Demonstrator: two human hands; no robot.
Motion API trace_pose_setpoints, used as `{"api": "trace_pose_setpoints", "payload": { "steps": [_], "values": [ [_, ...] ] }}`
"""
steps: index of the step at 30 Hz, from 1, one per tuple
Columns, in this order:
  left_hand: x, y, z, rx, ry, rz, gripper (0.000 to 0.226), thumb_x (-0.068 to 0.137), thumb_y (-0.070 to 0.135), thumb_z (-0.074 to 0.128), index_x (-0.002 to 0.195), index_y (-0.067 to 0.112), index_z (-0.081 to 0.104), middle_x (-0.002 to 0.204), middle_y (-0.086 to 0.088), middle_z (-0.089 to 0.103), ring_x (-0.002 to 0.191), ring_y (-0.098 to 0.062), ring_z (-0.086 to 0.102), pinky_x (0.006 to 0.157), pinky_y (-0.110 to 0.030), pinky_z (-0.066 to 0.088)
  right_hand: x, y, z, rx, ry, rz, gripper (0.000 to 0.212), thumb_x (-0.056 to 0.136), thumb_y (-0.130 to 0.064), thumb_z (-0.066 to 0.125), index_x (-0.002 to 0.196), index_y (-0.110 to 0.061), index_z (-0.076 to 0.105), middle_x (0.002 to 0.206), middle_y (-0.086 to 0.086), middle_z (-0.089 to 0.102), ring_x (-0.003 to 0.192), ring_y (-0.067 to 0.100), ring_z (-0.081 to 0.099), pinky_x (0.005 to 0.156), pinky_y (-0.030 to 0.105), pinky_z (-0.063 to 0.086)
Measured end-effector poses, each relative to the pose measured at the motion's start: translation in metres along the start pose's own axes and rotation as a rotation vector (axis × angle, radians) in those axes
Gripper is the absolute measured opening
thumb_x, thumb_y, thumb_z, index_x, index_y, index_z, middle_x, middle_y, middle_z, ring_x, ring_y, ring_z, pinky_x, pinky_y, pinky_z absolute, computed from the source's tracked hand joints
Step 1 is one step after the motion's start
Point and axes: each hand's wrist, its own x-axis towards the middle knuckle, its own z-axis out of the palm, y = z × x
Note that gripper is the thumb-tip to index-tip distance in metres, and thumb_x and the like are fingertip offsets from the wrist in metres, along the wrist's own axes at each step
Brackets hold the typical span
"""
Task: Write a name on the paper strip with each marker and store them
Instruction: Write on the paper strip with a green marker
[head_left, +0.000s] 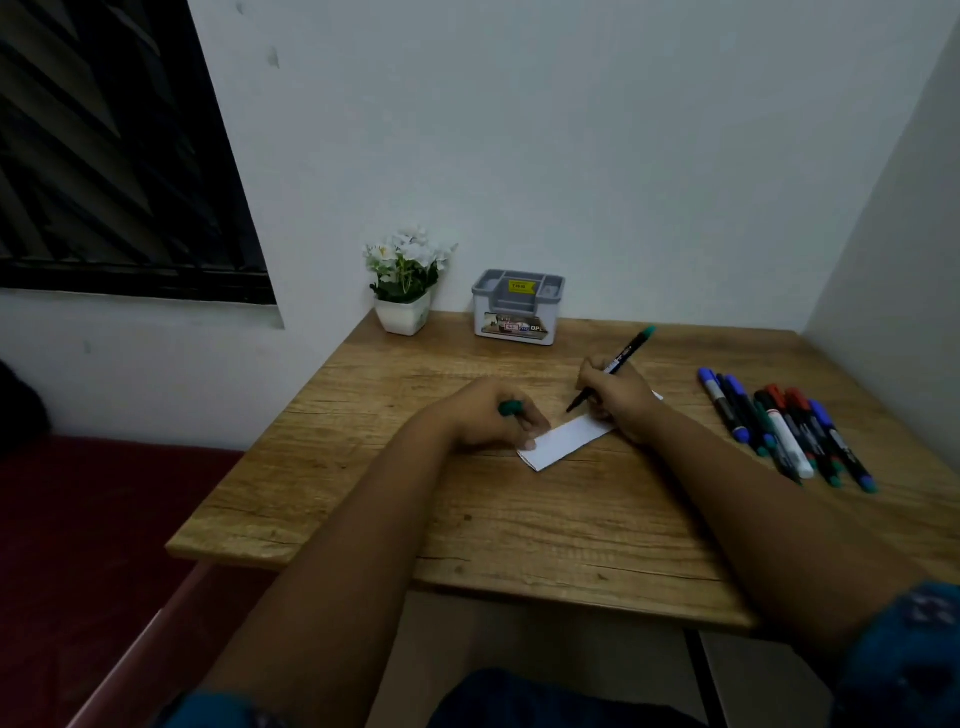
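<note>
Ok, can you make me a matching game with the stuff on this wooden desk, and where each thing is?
Things:
1. small green marker cap
2. black marker with green end
3. white paper strip
4. grey plastic organiser box

Places:
A. at the back of the wooden desk, beside the white flower pot
B. held in the right hand, tip down
C. flat on the desk under both hands
D. tucked in the fingers of the left hand

Pairs: 1-D, 2-B, 3-C, 4-A
</note>
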Motion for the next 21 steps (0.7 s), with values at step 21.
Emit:
{"api": "trace_pose_setpoints", "payload": {
  "steps": [21],
  "values": [
    [0.025,-0.001,-0.008,0.056,-0.276,-0.026,0.027,0.073,0.03,0.083,0.099,0.031,0.074,0.085,0.02,0.073,0.084,0.003,0.065,0.087,-0.024,0.048,-0.04,-0.004,-0.012,-0.036,-0.55,-0.038,0.008,0.085,-0.005,0.064,0.086,0.003,0.066,0.076,0.011,0.067,0.07,0.015,0.061,0.068,0.021,0.051]
  ]
}}
